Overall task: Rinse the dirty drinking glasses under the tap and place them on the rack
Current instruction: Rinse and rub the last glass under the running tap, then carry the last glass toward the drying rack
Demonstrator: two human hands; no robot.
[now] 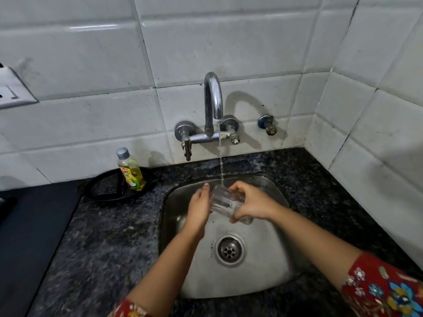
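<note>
A clear ribbed drinking glass (225,202) lies tilted on its side over the steel sink (270,266), its mouth pointing up and left under a thin stream of water from the chrome tap (213,99). My right hand (253,203) grips the glass around its base and upper side. My left hand (198,208) is pressed flat against the glass's left side near the rim, fingers straight. No rack is in view.
A bottle of yellow dish soap (131,171) stands on a black round tray (100,191) left of the sink. Dark speckled granite countertop (109,243) surrounds the basin. White tiled walls meet in a corner at the right. The drain (229,249) sits mid-basin.
</note>
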